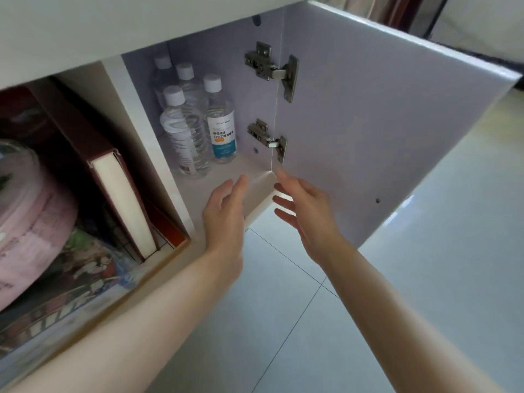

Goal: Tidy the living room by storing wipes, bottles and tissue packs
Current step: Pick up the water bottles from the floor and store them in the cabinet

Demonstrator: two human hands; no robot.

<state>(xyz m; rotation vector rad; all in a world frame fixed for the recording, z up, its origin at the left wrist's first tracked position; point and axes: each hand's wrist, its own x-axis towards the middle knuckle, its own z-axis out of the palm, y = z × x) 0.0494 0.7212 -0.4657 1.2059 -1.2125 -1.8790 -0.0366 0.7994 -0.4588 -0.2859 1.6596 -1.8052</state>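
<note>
Cabinet [255, 177] door [397, 131] swung wide open. Four bottles [195, 120] upright at back of the right compartment, clustered, white caps; the right one carries a blue-white label. Left hand [224, 214] and right hand [303, 214] just apart at the shelf's front edge, fingers straight, holding nothing. Book [122, 194] upright in the left compartment

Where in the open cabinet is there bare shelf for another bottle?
Bare shelf floor lies in front of the four bottles, out to the front edge, and in a narrow strip between the labelled bottle and the hinge wall. The back left corner is crowded; the neighbouring compartment is packed with a book and pink roll.
</note>
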